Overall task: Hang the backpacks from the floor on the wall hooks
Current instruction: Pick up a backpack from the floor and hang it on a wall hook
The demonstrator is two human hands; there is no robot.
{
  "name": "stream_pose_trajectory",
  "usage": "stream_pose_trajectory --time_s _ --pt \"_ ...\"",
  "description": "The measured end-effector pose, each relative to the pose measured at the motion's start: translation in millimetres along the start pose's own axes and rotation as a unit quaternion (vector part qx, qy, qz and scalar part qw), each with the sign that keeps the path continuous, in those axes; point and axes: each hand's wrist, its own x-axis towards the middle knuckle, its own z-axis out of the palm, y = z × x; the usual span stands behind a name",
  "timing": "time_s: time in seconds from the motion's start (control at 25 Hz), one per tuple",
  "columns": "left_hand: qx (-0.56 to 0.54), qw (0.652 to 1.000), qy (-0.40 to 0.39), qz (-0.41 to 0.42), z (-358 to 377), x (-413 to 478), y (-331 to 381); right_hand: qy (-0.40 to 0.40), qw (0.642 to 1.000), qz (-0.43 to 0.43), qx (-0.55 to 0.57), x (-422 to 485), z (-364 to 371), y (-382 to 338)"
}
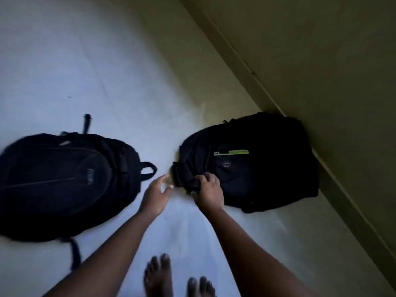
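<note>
Two dark backpacks lie flat on the pale floor. The left backpack point(62, 183) has its top loop pointing right, toward my hands. The right backpack point(263, 166), with a green zipper strip, rests against the base of the wall. My right hand point(209, 192) is closed on the top end of the right backpack, gripping its fabric near the handle. My left hand point(156, 195) hovers just left of that same end, fingers spread, holding nothing. No wall hooks are in view.
An olive wall with a skirting board point(267, 99) runs diagonally along the right side. My bare feet point(177, 279) stand at the bottom middle. A loose strap point(75, 254) trails from the left backpack toward me. The view is dim and slightly blurred.
</note>
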Motion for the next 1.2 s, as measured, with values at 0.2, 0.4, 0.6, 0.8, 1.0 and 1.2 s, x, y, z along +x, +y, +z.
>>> stream_pose_trajectory --time_s 0.2,0.4,0.6,0.8,1.0,1.2 --pt "0.121 0.990 -0.017 0.063 45 90 -79 -0.037 0.997 0.004 -0.066 90 89 30" --pt "0.217 0.964 0.120 0.090 29 105 -124 0.046 0.989 -0.129 -0.064 91 149 -10" --pt "0.361 0.921 0.147 -0.019 -6 91 -192 -0.027 0.980 -0.188 -0.051 95 186 -64" --pt "0.407 0.896 0.179 0.013 -17 111 -217 -0.042 0.983 -0.169 -0.054 98 185 -69" --pt "0.244 0.954 0.167 -0.046 -78 56 -133 -0.060 0.986 -0.146 -0.048 41 105 -136" --pt "0.029 0.961 0.274 -0.033 -228 -36 -19 -0.045 0.988 -0.149 0.005 -33 -49 -253"
